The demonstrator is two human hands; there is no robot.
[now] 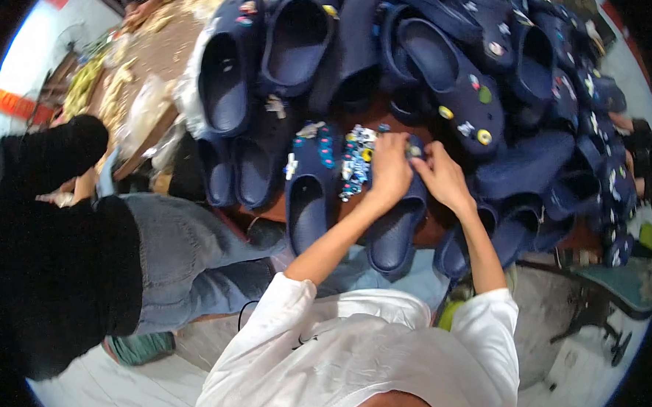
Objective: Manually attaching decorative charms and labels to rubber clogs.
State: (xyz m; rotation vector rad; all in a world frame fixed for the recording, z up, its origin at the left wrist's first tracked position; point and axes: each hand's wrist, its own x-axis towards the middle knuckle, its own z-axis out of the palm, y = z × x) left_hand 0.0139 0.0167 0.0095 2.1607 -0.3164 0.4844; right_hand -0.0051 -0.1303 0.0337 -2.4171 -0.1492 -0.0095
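A dark blue clog [396,238] lies in front of me, its heel toward my body. My left hand [390,169] is closed over the left side of its toe part, with the fingertips bent down at the far end. My right hand [445,176] grips the toe from the right, its thumb and fingers close together; a small charm may be under the fingertips, but I cannot make it out. Left of the hands is a heap of small colourful shoe charms [356,161]. Beside it sits another blue clog [308,212], its toe set with charms.
Piled blue clogs [475,85], several with charms, cover the table's far and right sides. Further clogs [224,83] stand at the left. A person in black [55,247] and jeans is close on my left. A green stool seat [625,291] is at the right.
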